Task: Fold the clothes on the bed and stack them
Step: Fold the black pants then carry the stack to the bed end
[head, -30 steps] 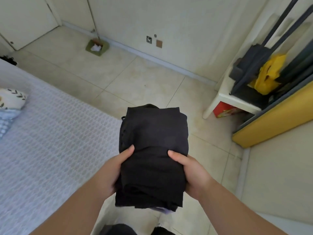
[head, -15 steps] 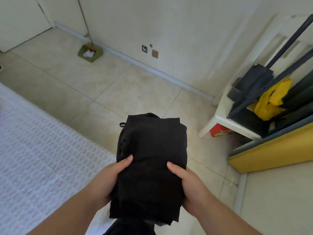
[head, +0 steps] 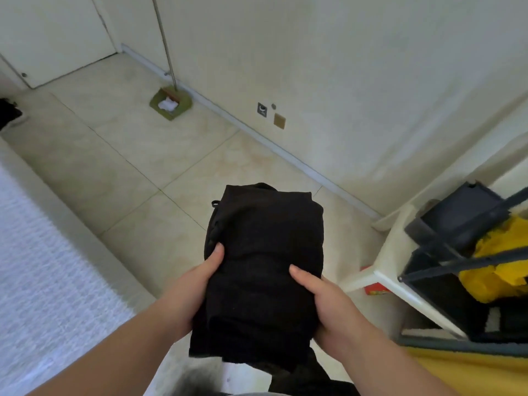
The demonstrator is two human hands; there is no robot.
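Note:
A folded black garment [head: 263, 252] is held in the air above the tiled floor, in front of me. My left hand [head: 197, 284] grips its left side, thumb on top. My right hand [head: 323, 301] grips its right side, thumb also on top. The fingers of both hands are hidden under the cloth. The bed [head: 43, 281], covered in a white textured sheet, lies at the left edge of the view, apart from the garment.
A white plastic stool [head: 394, 270] stands at the right with dark bags and a yellow cloth [head: 503, 264] on it. A yellow panel [head: 471, 370] is at bottom right. A green dustpan [head: 171, 102] leans by the far wall. A dark item [head: 8, 111] sits at far left.
The view has swung away from the bed toward the floor and wall. The garment stays in both hands, held the same way, and sits slightly right of its earlier place.

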